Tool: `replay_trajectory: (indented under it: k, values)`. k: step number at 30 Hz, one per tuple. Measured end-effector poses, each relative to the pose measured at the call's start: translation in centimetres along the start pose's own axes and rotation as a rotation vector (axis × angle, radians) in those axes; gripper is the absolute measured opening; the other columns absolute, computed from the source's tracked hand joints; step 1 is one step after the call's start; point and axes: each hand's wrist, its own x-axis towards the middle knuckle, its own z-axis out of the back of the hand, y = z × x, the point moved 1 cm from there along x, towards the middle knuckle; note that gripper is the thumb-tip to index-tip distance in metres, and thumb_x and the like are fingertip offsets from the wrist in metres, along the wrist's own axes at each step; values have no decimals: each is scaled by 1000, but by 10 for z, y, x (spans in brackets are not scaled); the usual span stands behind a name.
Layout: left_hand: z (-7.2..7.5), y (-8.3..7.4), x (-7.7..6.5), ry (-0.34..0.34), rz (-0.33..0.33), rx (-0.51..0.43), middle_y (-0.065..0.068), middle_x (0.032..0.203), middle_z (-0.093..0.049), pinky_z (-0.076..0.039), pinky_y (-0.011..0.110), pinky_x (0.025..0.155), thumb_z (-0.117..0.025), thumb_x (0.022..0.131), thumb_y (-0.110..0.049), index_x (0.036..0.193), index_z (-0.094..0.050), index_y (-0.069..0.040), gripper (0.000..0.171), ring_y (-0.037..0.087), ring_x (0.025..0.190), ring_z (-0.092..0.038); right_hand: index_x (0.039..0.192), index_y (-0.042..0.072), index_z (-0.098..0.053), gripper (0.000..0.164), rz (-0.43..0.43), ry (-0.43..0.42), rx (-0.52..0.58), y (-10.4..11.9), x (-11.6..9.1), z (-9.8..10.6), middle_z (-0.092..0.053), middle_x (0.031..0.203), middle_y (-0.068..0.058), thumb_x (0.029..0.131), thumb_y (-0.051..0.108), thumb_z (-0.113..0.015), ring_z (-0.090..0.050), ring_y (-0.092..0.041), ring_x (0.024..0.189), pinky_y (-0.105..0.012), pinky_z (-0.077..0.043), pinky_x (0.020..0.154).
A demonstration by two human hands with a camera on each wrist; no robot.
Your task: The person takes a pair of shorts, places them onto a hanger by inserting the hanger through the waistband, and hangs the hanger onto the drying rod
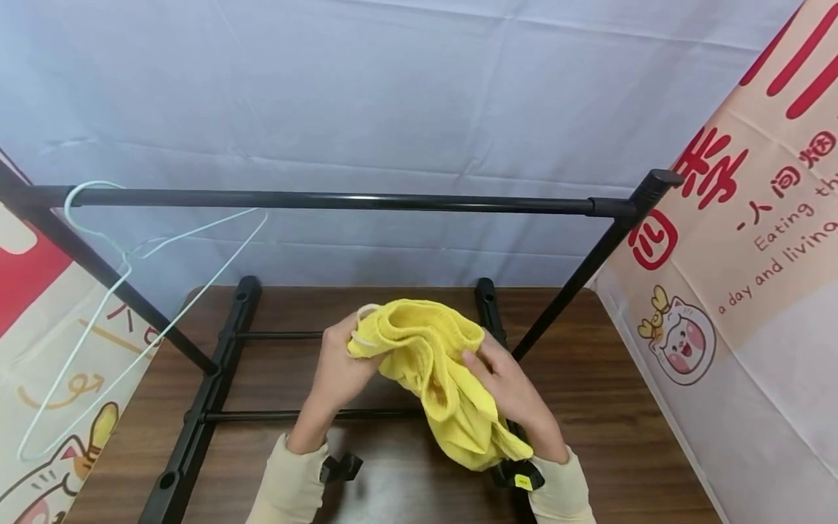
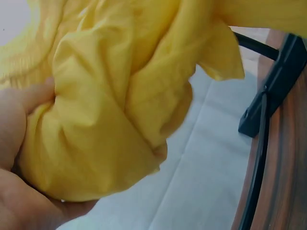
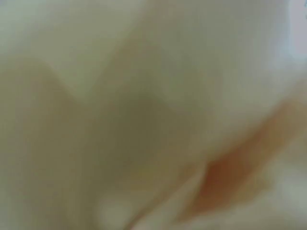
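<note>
A bunched yellow drawstring garment [image 1: 435,371] hangs in folds between both hands over the table. Its gathered waistband faces up, and a white cord loops out near the left hand. My left hand [image 1: 343,364] grips the waistband's left end; in the left wrist view the thumb and fingers [image 2: 29,98] hold yellow cloth [image 2: 96,129]. My right hand [image 1: 507,375] holds the right side, its thumb on the front and its other fingers mostly hidden behind the fabric. Blurred pale cloth [image 3: 120,96] fills most of the right wrist view.
A black rack spans the scene, with a top bar [image 1: 366,200] beyond the hands and low crossbars near the wooden tabletop [image 1: 615,407]. From the bar's left end hangs a pale green wire hanger [image 1: 85,331]. White fabric [image 1: 366,94] stands behind, and printed cloth [image 1: 753,291] lines the right.
</note>
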Motion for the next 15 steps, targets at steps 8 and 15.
replay_trajectory:
  k: [8,15]
  values:
    - [10,6,7,-173,184,-141,8,90,-69,-55,26,66,-80,82,-14,105,-71,-13,25,10,75,-64,141,19,-51,38,45,-67,-124,4,-5,19,-56,138,-3,109,16,-31,-55,-13,123,-27,-48,99]
    - [20,6,12,-217,288,-133,9,87,-67,-55,27,62,-81,82,-23,99,-70,-10,24,13,74,-67,144,24,-48,39,13,-186,-267,25,-13,30,-52,144,2,105,21,-46,-49,-19,134,-33,-44,107]
